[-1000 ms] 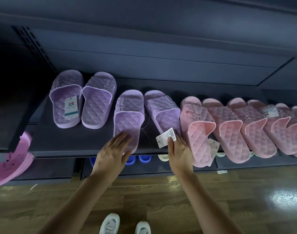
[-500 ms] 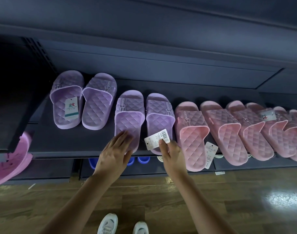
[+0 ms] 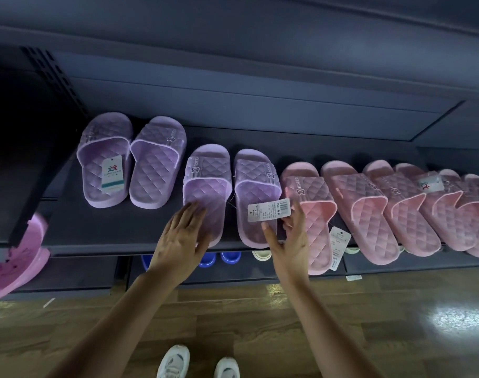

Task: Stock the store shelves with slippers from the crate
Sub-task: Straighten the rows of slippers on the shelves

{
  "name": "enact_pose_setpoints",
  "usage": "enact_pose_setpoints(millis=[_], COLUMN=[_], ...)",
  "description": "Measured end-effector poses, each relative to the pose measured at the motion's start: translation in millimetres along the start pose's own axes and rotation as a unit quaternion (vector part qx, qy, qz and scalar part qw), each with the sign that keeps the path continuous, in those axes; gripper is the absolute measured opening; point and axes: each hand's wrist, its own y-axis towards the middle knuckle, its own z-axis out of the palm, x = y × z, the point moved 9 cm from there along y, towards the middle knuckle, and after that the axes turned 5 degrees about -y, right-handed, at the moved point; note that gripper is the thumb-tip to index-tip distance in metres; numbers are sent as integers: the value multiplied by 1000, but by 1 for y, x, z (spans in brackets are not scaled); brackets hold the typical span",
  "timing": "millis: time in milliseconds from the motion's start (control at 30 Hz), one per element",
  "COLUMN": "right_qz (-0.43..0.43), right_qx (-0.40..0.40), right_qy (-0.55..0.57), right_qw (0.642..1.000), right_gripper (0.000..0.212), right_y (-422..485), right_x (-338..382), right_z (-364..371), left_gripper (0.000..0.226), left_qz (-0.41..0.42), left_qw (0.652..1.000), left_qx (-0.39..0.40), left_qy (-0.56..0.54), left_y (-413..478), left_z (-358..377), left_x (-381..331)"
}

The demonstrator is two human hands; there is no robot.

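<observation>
A lilac quilted slipper (image 3: 207, 181) lies on the dark shelf (image 3: 110, 227), and my left hand (image 3: 178, 241) rests on its heel with straight fingers. Its mate (image 3: 256, 184) lies parallel just to the right. A white price tag (image 3: 269, 213) on a thread lies over that mate's heel. My right hand (image 3: 290, 241) is at the tag's lower right corner with spread fingers, thumb under the tag. Another lilac pair (image 3: 105, 159) sits further left. The crate's pink rim (image 3: 12, 263) shows at the left edge.
Several pink slippers (image 3: 363, 203) fill the shelf to the right, overlapping, the nearest touching my right hand. A dark upright bracket (image 3: 28, 186) bounds the shelf on the left. Blue slippers (image 3: 230, 256) sit on a lower shelf. Wooden floor and my white shoes (image 3: 173, 361) are below.
The right lilac slipper has turned from slanted to parallel beside its mate. My right hand, which pinched the tag, has spread its fingers. The left hand has stayed on the heel.
</observation>
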Motion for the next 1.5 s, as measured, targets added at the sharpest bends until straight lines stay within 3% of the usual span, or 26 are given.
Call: enact_pose_setpoints(millis=[100,267,500,667,900,1167,1367,1500], right_qz=[-31,-56,-85,-150,-151,-113,-123,-134], right_qx=[-38,36,22,55,104,98,100,126], right_qy=[-17,-151,-192,-212,-286,-268,-285,-278], right_qw=[999,986,977,964,940,952,945,943], right_gripper=[62,65,36,51,72,82,78,104], right_y=[3,9,-3,6,10,41,65,78], right_x=[8,8,12,17,1,6,9,11], right_z=[-12,6,9,29,64,83,100,107], left_gripper=[60,65,65,60,55,54,52,52], left_qz=[-1,-6,10,42,49,39,30,35], left_qw=[1000,1000,1000,999,997,995,994,993], left_qx=[-4,10,9,-1,-15,-46,-53,-50], left_qy=[-3,3,9,34,63,81,87,99], left_y=[5,10,16,22,30,61,80,94], left_z=[-3,4,11,13,21,20,17,19], left_x=[-1,1,1,2,1,-9,-14,-9])
